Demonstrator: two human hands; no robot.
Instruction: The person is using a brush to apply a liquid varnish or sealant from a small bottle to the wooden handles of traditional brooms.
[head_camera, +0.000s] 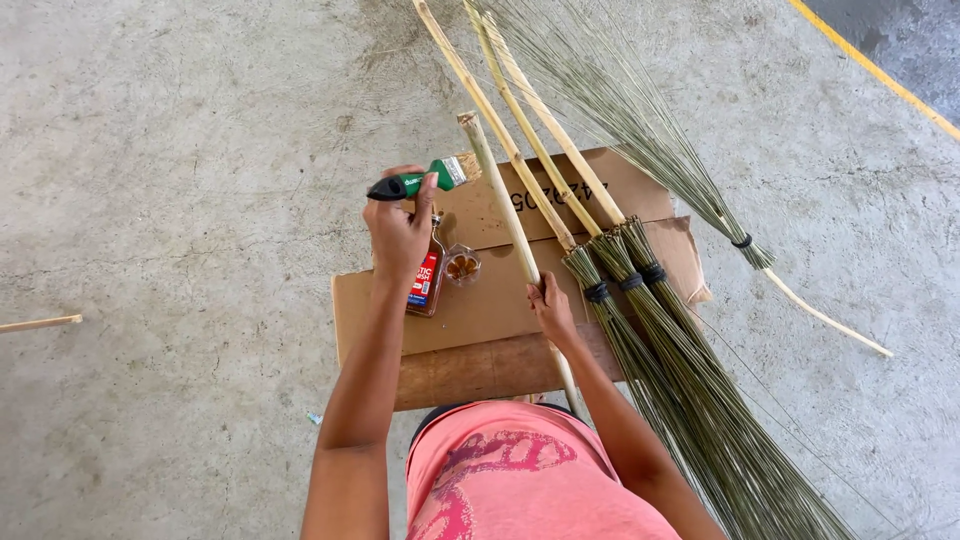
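Note:
My left hand (398, 232) holds a paintbrush (425, 180) with a green and black handle, its bristles touching the top end of a pale bamboo stick (497, 185). My right hand (551, 308) grips that stick lower down, over a sheet of brown cardboard (480, 310). The stick runs from near my body up and to the left. Under my left hand lies a small flat bottle (427, 283) of brown liquid with a red label. Beside it stands a small clear cup (462, 266) with brown liquid.
Three bound stick brooms (640, 300) with bamboo handles lie across the cardboard's right side. Another broom (680, 170) lies farther right on the concrete floor. A wooden board (470, 370) sits under the cardboard. A loose stick end (40, 323) lies at far left; a yellow floor line (870, 65) crosses top right.

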